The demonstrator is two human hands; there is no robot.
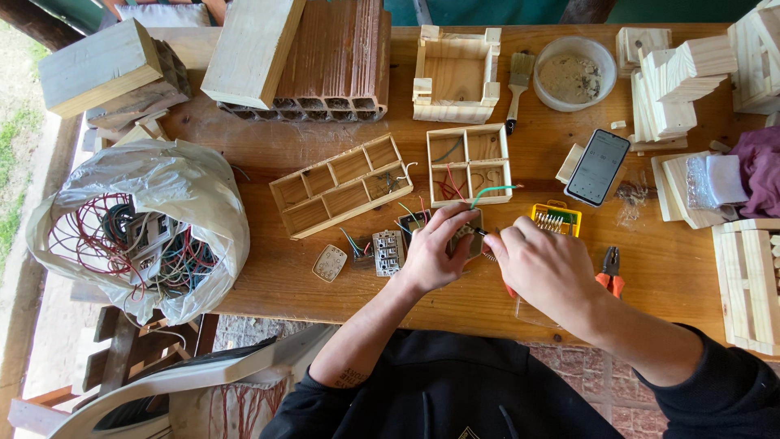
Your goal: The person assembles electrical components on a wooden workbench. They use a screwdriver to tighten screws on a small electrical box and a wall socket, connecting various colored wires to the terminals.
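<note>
Left hand [435,252]: closed around a small wired switch module [466,233], held just above the wooden table [268,284] near its middle; a green wire [491,192] rises from the module toward the far side.

Right hand [543,264]: fingers pinched narrow on a thin tool, probably a screwdriver [481,234], its tip touching the module; the handle is mostly hidden under the palm.

Just left of the left hand: a grey switch block [388,252] and a pale square cover plate [329,262], both lying flat.

Far of the hands: a long wooden divided tray [345,185], tilted, and a square four-compartment wooden box [470,164] holding wire ends.

Right of the hands: a yellow bit case [556,218], a smartphone [598,167] and orange-handled pliers [611,272].

Far edge: a paintbrush [517,85], a round plastic dish [574,73], an open wooden box [456,75] and a hollow clay brick [335,61].

Left end: a plastic bag [162,203] of tangled wires and switches.
</note>
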